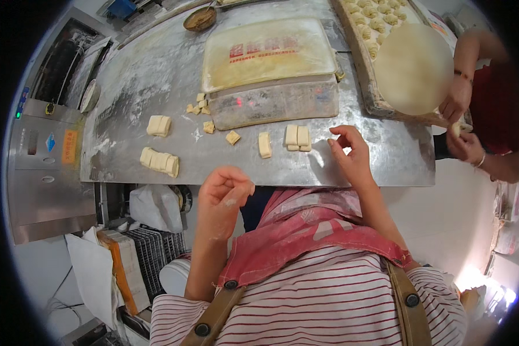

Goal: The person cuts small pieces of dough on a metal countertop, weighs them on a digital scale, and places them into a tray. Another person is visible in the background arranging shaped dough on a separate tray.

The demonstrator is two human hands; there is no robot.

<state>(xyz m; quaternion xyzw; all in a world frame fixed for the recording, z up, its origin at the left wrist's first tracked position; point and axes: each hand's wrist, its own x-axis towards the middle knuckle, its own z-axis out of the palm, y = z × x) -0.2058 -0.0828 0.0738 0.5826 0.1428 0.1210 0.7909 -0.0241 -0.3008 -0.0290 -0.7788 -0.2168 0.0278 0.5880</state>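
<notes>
My left hand [225, 197] is raised at the near edge of the metal worktable, its fingers curled and the thumb close to them; whether it holds anything small is unclear. Over the table, my right hand [352, 153] has thumb and forefinger apart, holding nothing. Just left of it lies a stacked group of dough pieces [297, 137], then a single dough strip [264, 145]. A small dough cube [232, 138] and several scraps [202, 104] lie near a clear plastic container [274, 101]. Farther left are a short dough block [158, 125] and a longer row of dough pieces [159, 161].
A covered tub or bag with red print [270, 52] lies behind. A bowl of brown filling [200, 19] stands at the back. On the right, a co-worker's hands [462, 142] hold a dough piece beside a wooden tray [365, 82] of shaped dough. A steel machine [54, 173] stands left.
</notes>
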